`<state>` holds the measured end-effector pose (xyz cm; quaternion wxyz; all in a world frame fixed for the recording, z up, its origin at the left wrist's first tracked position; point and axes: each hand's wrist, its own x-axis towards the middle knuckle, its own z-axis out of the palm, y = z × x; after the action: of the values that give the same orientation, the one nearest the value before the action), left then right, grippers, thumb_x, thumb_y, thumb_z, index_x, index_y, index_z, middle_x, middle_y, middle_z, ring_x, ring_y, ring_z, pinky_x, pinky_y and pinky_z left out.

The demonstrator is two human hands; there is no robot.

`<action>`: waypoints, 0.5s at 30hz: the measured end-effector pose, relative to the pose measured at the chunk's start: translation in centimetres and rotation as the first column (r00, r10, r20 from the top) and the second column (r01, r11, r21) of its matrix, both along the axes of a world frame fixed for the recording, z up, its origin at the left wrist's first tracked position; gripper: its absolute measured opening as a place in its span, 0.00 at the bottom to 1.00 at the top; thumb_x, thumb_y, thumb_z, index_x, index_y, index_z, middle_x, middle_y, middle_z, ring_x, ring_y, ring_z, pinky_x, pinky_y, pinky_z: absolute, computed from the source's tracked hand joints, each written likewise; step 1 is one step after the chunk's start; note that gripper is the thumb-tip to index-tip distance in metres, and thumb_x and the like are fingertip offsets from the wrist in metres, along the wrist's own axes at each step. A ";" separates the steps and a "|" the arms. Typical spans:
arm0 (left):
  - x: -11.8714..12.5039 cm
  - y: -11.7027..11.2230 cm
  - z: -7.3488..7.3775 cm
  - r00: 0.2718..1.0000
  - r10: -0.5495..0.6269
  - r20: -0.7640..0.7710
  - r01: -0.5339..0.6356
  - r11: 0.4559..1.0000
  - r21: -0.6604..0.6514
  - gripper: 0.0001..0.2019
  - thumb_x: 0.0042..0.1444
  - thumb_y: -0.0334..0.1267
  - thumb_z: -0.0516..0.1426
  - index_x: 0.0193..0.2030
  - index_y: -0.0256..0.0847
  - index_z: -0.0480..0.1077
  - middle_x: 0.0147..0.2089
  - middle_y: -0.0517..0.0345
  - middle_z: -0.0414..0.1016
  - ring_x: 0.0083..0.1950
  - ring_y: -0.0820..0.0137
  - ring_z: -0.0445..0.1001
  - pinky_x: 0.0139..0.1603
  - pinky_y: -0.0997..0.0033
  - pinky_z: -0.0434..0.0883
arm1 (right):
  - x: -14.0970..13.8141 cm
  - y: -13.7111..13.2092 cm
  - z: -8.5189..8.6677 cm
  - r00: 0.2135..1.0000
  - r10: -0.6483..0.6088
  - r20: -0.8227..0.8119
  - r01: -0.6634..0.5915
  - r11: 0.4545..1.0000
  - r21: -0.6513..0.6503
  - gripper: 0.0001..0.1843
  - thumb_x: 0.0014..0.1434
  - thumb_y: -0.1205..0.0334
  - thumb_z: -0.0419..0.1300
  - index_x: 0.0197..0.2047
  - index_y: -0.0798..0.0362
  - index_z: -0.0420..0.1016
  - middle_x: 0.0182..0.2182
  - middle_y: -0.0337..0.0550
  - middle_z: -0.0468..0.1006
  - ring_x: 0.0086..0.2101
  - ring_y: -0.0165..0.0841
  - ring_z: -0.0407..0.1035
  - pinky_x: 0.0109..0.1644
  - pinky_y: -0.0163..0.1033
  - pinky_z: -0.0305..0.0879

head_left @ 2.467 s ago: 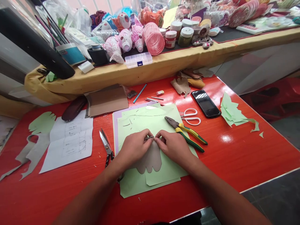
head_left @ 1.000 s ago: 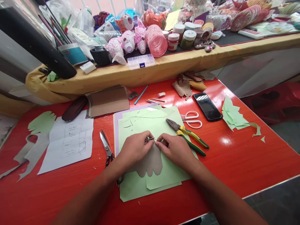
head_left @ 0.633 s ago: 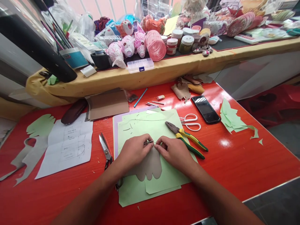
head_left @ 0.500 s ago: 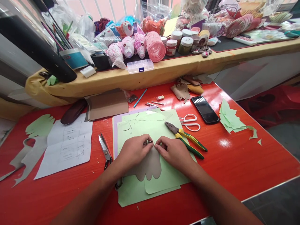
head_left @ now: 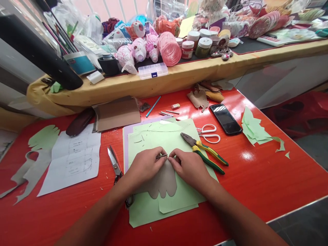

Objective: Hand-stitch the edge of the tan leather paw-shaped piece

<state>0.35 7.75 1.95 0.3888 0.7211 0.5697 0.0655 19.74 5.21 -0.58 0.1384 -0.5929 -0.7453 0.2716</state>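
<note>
A grey, scalloped flat piece (head_left: 164, 182), perhaps leather or felt, lies on light green paper sheets (head_left: 179, 203). Its upper and left parts go under my left hand (head_left: 147, 165). That hand is closed, pinching a short thin piece of metal wire (head_left: 161, 156) at the piece's top edge. Close by on the right, my right hand (head_left: 188, 167) is closed too, thumb against forefinger; what sits between those fingertips is too small to make out. Pliers with yellow and green handles (head_left: 208, 153) lie just beyond my right hand. Black-handled scissors (head_left: 115, 165) rest left of my left hand.
White-handled scissors (head_left: 210, 133) and a phone (head_left: 225, 119) lie to the right, green paper scraps (head_left: 256, 128) farther out. On the left are a drawn-on sheet (head_left: 73, 159) and grey offcuts (head_left: 36, 169). A crowded shelf (head_left: 164, 80) borders the red table's back.
Both hands keep almost the same pose, with the fingertips still meeting at the grey piece's top edge. The view has shifted very slightly.
</note>
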 end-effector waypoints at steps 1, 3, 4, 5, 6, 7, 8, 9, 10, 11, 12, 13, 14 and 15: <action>-0.1 0.0 0.0 0.999 0.012 0.039 -0.011 1.000 -0.011 0.10 0.66 0.44 0.53 0.43 0.48 0.75 0.40 0.60 0.82 0.41 0.63 0.76 0.38 0.67 0.64 | 0.0 0.0 0.0 1.000 0.000 0.004 0.000 1.000 -0.005 0.06 0.69 0.57 0.60 0.42 0.47 0.79 0.28 0.35 0.83 0.29 0.34 0.75 0.32 0.38 0.48; -0.3 -0.2 0.0 0.996 0.038 0.084 -0.035 0.999 -0.036 0.10 0.66 0.44 0.53 0.44 0.48 0.75 0.40 0.60 0.81 0.40 0.63 0.76 0.38 0.67 0.65 | 0.0 0.0 0.1 1.000 -0.001 0.008 0.001 1.000 -0.017 0.06 0.69 0.58 0.60 0.41 0.47 0.78 0.27 0.35 0.83 0.29 0.34 0.75 0.31 0.38 0.48; -0.3 -0.3 0.0 0.996 0.046 0.079 -0.043 0.998 -0.042 0.10 0.66 0.45 0.53 0.44 0.48 0.74 0.39 0.60 0.81 0.40 0.63 0.76 0.38 0.67 0.65 | 0.0 0.0 0.1 1.000 0.000 0.009 0.000 1.000 -0.020 0.06 0.69 0.58 0.60 0.41 0.47 0.78 0.27 0.35 0.82 0.29 0.34 0.75 0.31 0.38 0.48; -0.3 -0.4 0.0 0.997 0.047 0.057 -0.045 0.998 -0.041 0.10 0.66 0.45 0.53 0.44 0.48 0.74 0.38 0.60 0.81 0.39 0.63 0.76 0.37 0.67 0.64 | 0.0 0.0 0.1 1.000 0.000 0.010 0.000 1.000 -0.021 0.06 0.69 0.58 0.60 0.41 0.47 0.78 0.27 0.35 0.82 0.29 0.34 0.75 0.31 0.38 0.48; -0.2 -0.5 0.0 0.999 0.043 0.026 -0.042 0.999 -0.032 0.10 0.66 0.46 0.54 0.45 0.48 0.74 0.38 0.60 0.81 0.39 0.62 0.76 0.36 0.67 0.64 | 0.0 0.1 0.1 1.000 -0.001 0.011 0.001 1.000 -0.019 0.06 0.69 0.58 0.60 0.41 0.47 0.78 0.27 0.35 0.82 0.29 0.34 0.75 0.31 0.38 0.48; -0.1 -0.6 0.0 0.999 0.036 -0.005 -0.036 0.999 -0.020 0.11 0.66 0.47 0.54 0.45 0.48 0.74 0.38 0.59 0.81 0.39 0.62 0.76 0.36 0.67 0.63 | 0.0 0.1 0.1 1.000 -0.001 0.011 0.001 1.000 -0.016 0.06 0.69 0.58 0.61 0.41 0.47 0.79 0.27 0.35 0.83 0.29 0.34 0.75 0.32 0.38 0.48; 0.0 -0.7 0.0 0.999 0.029 -0.029 -0.029 1.000 -0.007 0.11 0.66 0.47 0.54 0.46 0.48 0.74 0.38 0.59 0.81 0.39 0.61 0.76 0.36 0.67 0.63 | 0.0 0.1 0.1 1.000 -0.001 0.011 0.001 1.000 -0.015 0.06 0.69 0.58 0.61 0.42 0.47 0.79 0.28 0.36 0.83 0.30 0.34 0.75 0.32 0.38 0.48; 0.1 -0.7 0.0 0.999 0.020 -0.045 -0.020 1.000 0.001 0.11 0.66 0.47 0.54 0.46 0.48 0.74 0.38 0.59 0.82 0.39 0.61 0.76 0.36 0.67 0.63 | 0.0 0.1 0.1 1.000 0.000 0.011 0.000 1.000 -0.015 0.06 0.69 0.57 0.61 0.42 0.47 0.79 0.28 0.36 0.83 0.30 0.34 0.75 0.32 0.38 0.48; 0.1 -0.7 0.0 0.998 0.012 -0.055 -0.012 1.000 0.004 0.11 0.66 0.47 0.54 0.46 0.48 0.74 0.38 0.58 0.82 0.39 0.61 0.77 0.35 0.67 0.63 | 0.0 0.1 0.1 1.000 0.000 0.011 0.000 1.000 -0.017 0.06 0.69 0.57 0.61 0.42 0.47 0.79 0.28 0.36 0.83 0.30 0.35 0.75 0.32 0.38 0.49; 0.1 -0.7 0.1 0.998 0.004 -0.060 -0.004 1.000 0.002 0.11 0.66 0.47 0.54 0.46 0.48 0.74 0.38 0.58 0.82 0.39 0.61 0.77 0.35 0.67 0.63 | 0.0 0.1 0.1 1.000 0.000 0.010 0.000 1.000 -0.019 0.07 0.69 0.58 0.61 0.42 0.48 0.79 0.28 0.36 0.83 0.30 0.35 0.75 0.32 0.38 0.49; 0.0 -0.6 0.2 0.998 -0.003 -0.058 0.003 1.000 -0.004 0.11 0.66 0.47 0.54 0.46 0.48 0.74 0.38 0.58 0.82 0.39 0.61 0.77 0.35 0.67 0.63 | 0.0 0.1 0.2 1.000 0.001 0.010 0.000 1.000 -0.022 0.07 0.69 0.57 0.60 0.42 0.48 0.79 0.28 0.36 0.83 0.30 0.35 0.75 0.32 0.38 0.49; 0.0 -0.6 0.2 0.999 -0.009 -0.051 0.008 1.000 -0.011 0.11 0.66 0.47 0.54 0.46 0.48 0.74 0.38 0.58 0.82 0.39 0.61 0.77 0.35 0.67 0.63 | 0.0 0.2 0.2 1.000 0.000 0.009 0.000 1.000 -0.025 0.07 0.69 0.57 0.60 0.42 0.47 0.79 0.28 0.36 0.83 0.30 0.35 0.75 0.32 0.38 0.49; -0.1 -0.6 0.3 0.999 -0.011 -0.041 0.010 1.000 -0.017 0.11 0.65 0.46 0.54 0.47 0.48 0.75 0.38 0.58 0.82 0.40 0.61 0.77 0.35 0.67 0.64 | -0.1 0.2 0.3 1.000 -0.002 0.008 0.002 1.000 -0.027 0.07 0.69 0.57 0.60 0.42 0.47 0.79 0.28 0.36 0.83 0.30 0.35 0.75 0.32 0.38 0.49; -0.3 -0.5 0.4 0.999 -0.009 -0.032 0.008 1.000 -0.020 0.11 0.65 0.46 0.54 0.47 0.48 0.75 0.39 0.58 0.82 0.40 0.61 0.77 0.36 0.67 0.64 | -0.1 0.2 0.3 1.000 -0.003 0.008 0.003 1.000 -0.030 0.07 0.69 0.57 0.60 0.42 0.47 0.79 0.28 0.36 0.83 0.30 0.35 0.75 0.32 0.38 0.49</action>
<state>0.09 7.22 2.32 0.3870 0.7206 0.5735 0.0465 19.67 5.39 -0.26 0.1270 -0.5973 -0.7408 0.2799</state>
